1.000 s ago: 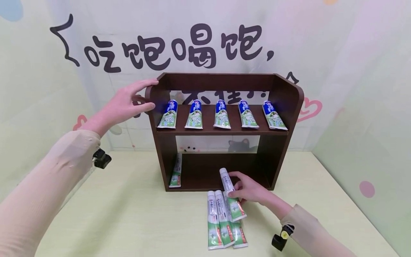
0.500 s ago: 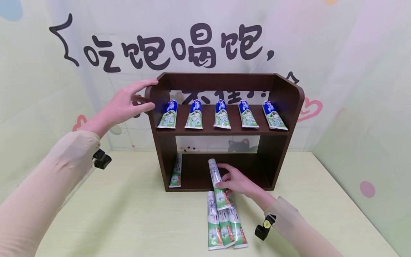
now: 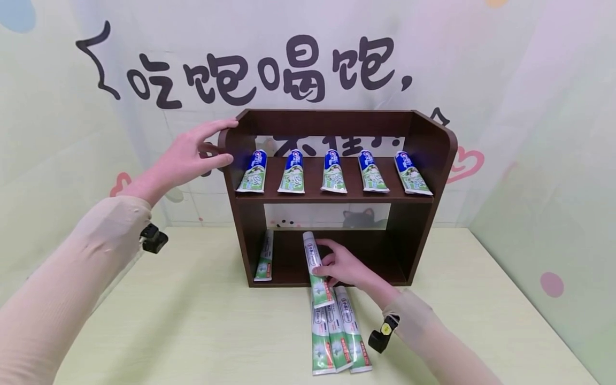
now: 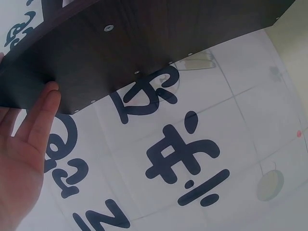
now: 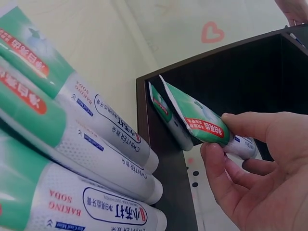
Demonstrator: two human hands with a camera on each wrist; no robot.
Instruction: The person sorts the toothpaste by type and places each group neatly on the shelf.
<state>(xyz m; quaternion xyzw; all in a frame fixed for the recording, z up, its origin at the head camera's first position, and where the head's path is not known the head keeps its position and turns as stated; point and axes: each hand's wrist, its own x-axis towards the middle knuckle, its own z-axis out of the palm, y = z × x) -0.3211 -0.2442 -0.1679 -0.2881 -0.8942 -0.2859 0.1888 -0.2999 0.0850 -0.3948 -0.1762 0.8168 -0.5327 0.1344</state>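
Note:
My right hand (image 3: 344, 264) pinches a white and green toothpaste tube (image 3: 315, 270) between thumb and fingers, tilted, cap toward the shelf. In the head view it overlaps the front of the lower compartment. Three like tubes (image 3: 337, 342) lie side by side on the table in front, caps toward the shelf; the held one covers part of them. Another white and green tube (image 3: 264, 256) lies inside the lower compartment, against its left wall. My left hand (image 3: 185, 160) rests straight fingers and thumb on the upper left side of the dark brown shelf (image 3: 332, 198); its thumb touches the outer panel (image 4: 106, 62).
Several blue and green toothpaste tubes (image 3: 332, 171) lie spaced in a row on the upper level. The shelf stands on a pale table (image 3: 192, 321), close to a back wall (image 3: 192, 32) with large black lettering. Side walls flank the table.
My right hand has carried the held tube left and toward the shelf, away from above the rightmost table tube. My left hand stays in place on the shelf's side.

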